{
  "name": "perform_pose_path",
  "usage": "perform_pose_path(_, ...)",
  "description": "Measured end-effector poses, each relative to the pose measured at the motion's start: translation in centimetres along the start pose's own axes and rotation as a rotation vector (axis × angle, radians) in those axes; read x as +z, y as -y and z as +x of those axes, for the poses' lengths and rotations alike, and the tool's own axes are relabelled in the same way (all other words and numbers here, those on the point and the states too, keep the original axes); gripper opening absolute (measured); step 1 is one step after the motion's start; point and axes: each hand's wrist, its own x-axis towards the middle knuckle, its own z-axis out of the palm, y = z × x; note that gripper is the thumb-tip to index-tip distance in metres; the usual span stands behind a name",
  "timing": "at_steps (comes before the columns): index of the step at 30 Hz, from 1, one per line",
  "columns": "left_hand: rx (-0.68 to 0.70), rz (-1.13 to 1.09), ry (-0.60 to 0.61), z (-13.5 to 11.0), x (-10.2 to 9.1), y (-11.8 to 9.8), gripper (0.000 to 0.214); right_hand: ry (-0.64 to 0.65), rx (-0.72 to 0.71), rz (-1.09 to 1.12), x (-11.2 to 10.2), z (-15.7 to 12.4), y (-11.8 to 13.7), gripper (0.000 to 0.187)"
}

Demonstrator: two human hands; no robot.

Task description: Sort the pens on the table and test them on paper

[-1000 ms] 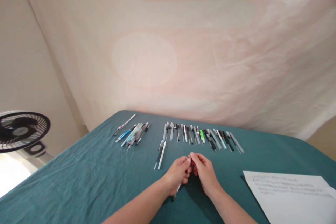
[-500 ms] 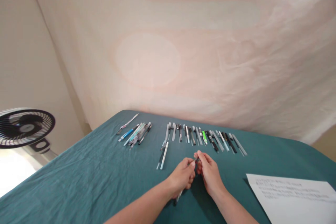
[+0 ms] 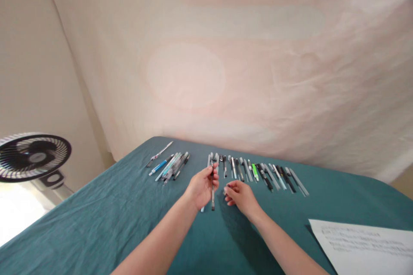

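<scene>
My left hand [image 3: 203, 187] is closed around a slim pen [image 3: 213, 200], which stands nearly upright in the view with its dark lower end sticking out below the fingers. Just to the right, my right hand [image 3: 239, 195] pinches a small dark piece that looks like a pen cap [image 3: 225, 190]; the fingers cover most of it. The two hands are a little apart. Behind the left hand, a pale pen [image 3: 202, 209] on the cloth is mostly hidden.
A long row of pens and caps, with a bright green one [image 3: 255, 172], lies beyond my hands. Further left is a pile of pens [image 3: 176, 165] beside a single pen [image 3: 166, 148]. A written sheet of paper [image 3: 371, 249] lies at right; a fan [image 3: 35, 157] stands left.
My hands were together over the pen nearer the front edge. They have separated and moved forward and left, the left with the pen, the right with the small cap-like piece.
</scene>
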Motion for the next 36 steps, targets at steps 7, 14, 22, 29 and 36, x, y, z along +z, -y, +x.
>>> perform_pose_path(7,0.143,-0.182,0.098,-2.3,0.4,-7.0,0.021,0.037,-0.060,-0.198,3.0,4.1,0.3,0.016)
perform_pose_path(14,0.102,-0.237,0.132,-3.0,0.7,-7.3,0.023,0.025,-0.123,-0.378,3.3,4.6,0.4,0.020)
perform_pose_path(22,0.030,-0.213,0.092,-2.2,0.6,-5.5,0.021,-0.053,-0.307,-0.521,2.9,2.1,0.2,0.020)
perform_pose_path(29,-0.029,-0.184,0.102,-1.9,0.2,-4.0,0.021,-0.038,-0.358,-0.530,3.0,1.8,0.5,0.015)
perform_pose_path(36,-0.021,-0.060,0.016,-1.8,0.4,-2.2,0.019,0.085,-0.231,-0.310,2.2,-0.4,1.7,0.026)
